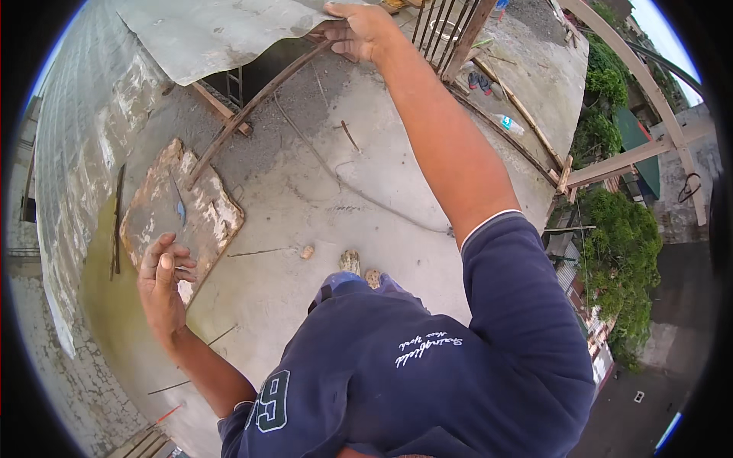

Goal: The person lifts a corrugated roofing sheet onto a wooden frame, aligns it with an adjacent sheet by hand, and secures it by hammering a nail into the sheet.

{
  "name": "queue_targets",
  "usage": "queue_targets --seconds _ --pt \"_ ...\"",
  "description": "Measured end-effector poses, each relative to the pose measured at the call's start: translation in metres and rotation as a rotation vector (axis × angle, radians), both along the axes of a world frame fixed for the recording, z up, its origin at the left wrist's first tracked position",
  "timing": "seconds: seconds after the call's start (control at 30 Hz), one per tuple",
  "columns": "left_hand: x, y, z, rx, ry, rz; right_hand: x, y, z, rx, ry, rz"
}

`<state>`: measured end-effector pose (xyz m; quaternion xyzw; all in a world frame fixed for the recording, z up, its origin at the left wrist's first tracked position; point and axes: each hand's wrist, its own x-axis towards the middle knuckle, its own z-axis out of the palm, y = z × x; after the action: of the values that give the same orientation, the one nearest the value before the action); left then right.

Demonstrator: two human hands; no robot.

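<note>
My right hand [355, 32] reaches up to the top of the view, closed on the edge of a thin grey sheet [206, 34]. Below that edge a long brown bar [238, 122] slants down to the left, beside a dark gap. My left hand [164, 275] is at the lower left with its fingers apart and loosely bent, holding nothing. Behind it a square, mottled board [145, 217] lies on the concrete floor [343, 214], with a small blue-handled tool [180, 210] on it. A thin grey cord [336, 174] curves across the floor.
Translucent sheeting [69, 198] runs down the left. At the upper right stand railing bars [431, 23], near dark sandals [479, 80], a plastic bottle [510, 124] and wooden strips [534, 133]. Beyond the right edge, past a pale frame [611, 168], are treetops [618, 244] and ground far below.
</note>
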<state>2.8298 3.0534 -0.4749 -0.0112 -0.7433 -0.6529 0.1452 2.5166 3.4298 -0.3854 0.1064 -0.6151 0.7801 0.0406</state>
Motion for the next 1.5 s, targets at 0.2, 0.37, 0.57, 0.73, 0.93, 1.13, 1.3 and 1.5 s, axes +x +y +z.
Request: queue_targets --seconds 0.2,0.37,0.57,0.73,0.93,1.13,1.3,1.5 --pt "-0.102 0.067 0.010 -0.003 0.024 -0.166 0.020 0.008 0.002 0.176 -0.064 -0.055" --pt "-0.157 0.135 0.028 0.034 0.114 -0.264 0.029 0.021 0.005 0.165 -0.074 -0.040" --pt "-0.218 0.190 0.038 0.126 0.266 -0.232 -0.011 0.116 0.003 0.067 -0.159 -0.148" --pt "-0.250 0.212 0.029 0.383 0.474 -0.075 -0.070 0.214 0.019 -0.204 -0.067 -0.340" --pt "-0.247 0.271 0.087 0.711 0.491 0.441 -0.132 0.313 0.053 -0.215 -0.021 -0.345" --pt "-0.258 0.280 0.111 0.601 0.447 0.652 -0.183 0.352 0.078 -0.198 0.021 -0.151" --pt "-0.245 0.270 0.103 0.642 0.340 0.625 -0.208 0.368 0.075 -0.165 -0.004 -0.099" --pt "-0.260 0.294 0.122 0.559 0.534 0.738 -0.257 0.410 0.076 -0.203 0.028 -0.083"
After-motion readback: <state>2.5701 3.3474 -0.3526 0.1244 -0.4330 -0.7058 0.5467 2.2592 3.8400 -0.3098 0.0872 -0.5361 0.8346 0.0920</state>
